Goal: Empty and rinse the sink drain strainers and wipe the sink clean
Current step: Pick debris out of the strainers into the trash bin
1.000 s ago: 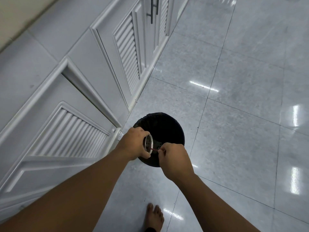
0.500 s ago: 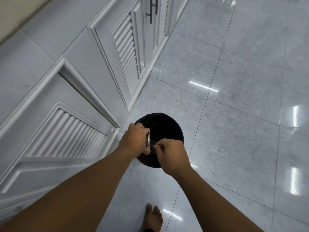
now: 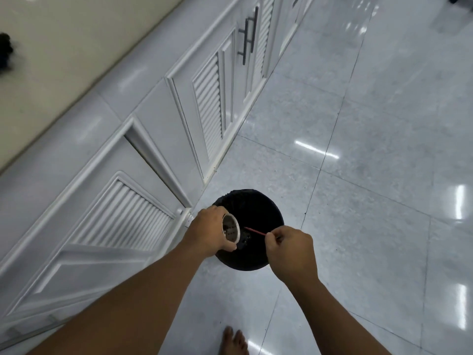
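Observation:
My left hand grips a round metal sink strainer, tipped on its side so its perforated inside faces right. It hangs over a black bin that stands on the floor. My right hand pinches a thin red stick, whose tip points toward the strainer's mouth a little apart from it. The sink is out of view.
White louvred cabinet doors run along the left, one with dark bar handles. A cream countertop lies above them. Glossy grey floor tiles spread to the right. A bare foot stands at the bottom edge.
My right hand has drawn the red stick back out of the strainer to the right. The strainer's opening has turned more toward me, and my view has shifted up and left.

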`<act>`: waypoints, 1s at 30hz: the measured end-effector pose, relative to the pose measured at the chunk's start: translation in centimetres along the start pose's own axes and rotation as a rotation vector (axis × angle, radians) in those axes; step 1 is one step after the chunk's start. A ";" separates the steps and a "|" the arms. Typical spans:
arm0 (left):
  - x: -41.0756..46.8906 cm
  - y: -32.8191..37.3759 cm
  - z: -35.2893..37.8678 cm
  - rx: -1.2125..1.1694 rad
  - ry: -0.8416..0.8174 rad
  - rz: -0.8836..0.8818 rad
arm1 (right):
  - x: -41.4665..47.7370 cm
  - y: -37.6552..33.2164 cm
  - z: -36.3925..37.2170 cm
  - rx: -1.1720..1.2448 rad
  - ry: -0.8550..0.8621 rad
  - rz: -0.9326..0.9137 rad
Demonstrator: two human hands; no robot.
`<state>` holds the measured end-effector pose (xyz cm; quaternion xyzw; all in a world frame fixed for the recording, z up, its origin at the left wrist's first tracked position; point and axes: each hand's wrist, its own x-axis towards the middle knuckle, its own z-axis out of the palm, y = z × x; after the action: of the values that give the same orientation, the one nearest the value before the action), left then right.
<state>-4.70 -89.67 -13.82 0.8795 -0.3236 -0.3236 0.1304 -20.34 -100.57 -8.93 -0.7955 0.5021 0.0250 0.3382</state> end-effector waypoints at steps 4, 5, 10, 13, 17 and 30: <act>-2.6 0.1 -3.2 -0.151 0.055 -0.010 | -1.3 -2.5 -3.0 0.084 0.096 0.029; -3.4 0.2 -4.3 -0.170 0.070 -0.003 | -1.8 -3.4 -3.7 0.127 0.115 0.033; -7.0 1.4 -10.4 -0.238 0.142 0.036 | -5.1 -9.8 -6.4 0.312 0.191 -0.058; -9.0 1.7 -13.9 -0.250 0.201 0.061 | -7.0 -13.8 -7.3 0.367 0.235 -0.141; -12.6 1.1 -18.8 -0.273 0.279 0.088 | -9.8 -18.7 -8.2 0.390 0.240 -0.247; -28.7 -11.4 -34.8 -0.274 0.564 -0.039 | -21.1 -38.1 -5.5 0.291 0.142 -0.531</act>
<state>6.93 -61.57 21.40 0.9148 -0.2111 -0.1100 0.3262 -1.31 -77.00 22.86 -0.8418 0.2976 -0.1922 0.4073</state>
